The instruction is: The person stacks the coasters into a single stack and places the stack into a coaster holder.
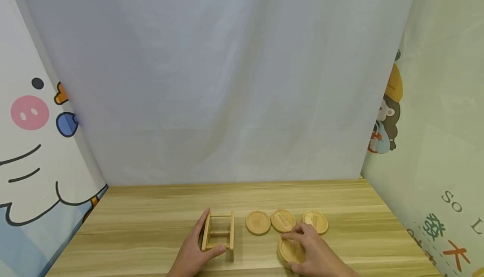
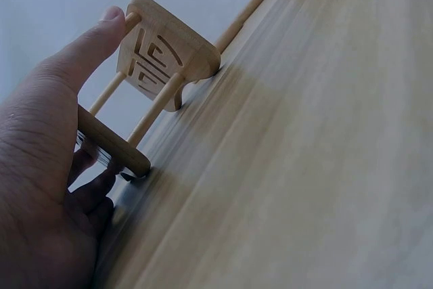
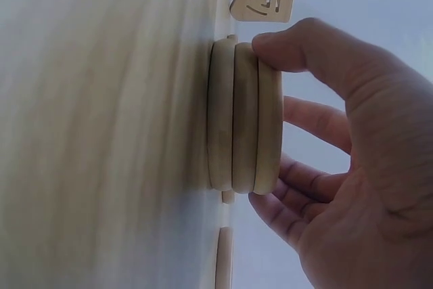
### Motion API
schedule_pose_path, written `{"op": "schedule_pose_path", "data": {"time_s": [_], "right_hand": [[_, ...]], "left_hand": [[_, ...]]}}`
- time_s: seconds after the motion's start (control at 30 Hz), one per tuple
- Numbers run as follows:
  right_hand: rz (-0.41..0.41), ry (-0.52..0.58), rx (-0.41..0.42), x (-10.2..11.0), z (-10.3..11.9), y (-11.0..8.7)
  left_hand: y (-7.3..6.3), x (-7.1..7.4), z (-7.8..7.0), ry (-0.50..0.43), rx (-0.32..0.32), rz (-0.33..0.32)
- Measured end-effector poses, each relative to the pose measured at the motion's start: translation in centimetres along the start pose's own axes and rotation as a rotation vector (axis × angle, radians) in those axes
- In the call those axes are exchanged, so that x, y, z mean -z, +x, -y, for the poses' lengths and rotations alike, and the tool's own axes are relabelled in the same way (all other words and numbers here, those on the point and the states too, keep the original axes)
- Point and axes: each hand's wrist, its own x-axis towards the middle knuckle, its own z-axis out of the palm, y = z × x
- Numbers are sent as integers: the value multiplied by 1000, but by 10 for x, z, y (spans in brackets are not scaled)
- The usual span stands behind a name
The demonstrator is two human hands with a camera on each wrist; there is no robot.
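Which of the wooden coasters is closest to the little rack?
The leftmost coaster of the back row: it lies just right of the rack, while the middle one, the rightmost one and the stack in the right hand are farther away.

Table (image 1: 132, 218): wide lane from left edge to left hand (image 1: 193, 249), which blocks the left side of the coaster holder (image 1: 220, 233). Back-edge strip passable, white curtain (image 1: 227, 79) walls it off behind. Right of the right coaster (image 1: 317, 220), room to the right edge; right forearm cuts across nearer the front. Middle's tight: narrow slot holder to left coaster (image 1: 258, 222), which nearly touches the middle coaster (image 1: 283, 220). Coaster stack (image 1: 290, 249) plus right hand (image 1: 313, 249) block access from the front. Holder-to-stack gap opens frontward.
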Motion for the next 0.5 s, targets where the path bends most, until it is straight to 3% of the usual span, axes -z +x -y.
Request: {"op": "schedule_pose_path", "data": {"time_s": [0.5], "right_hand": [[34,-2,-11,2,2,0]], "left_hand": [[-1,0,-3,-7,-4,-8]]}}
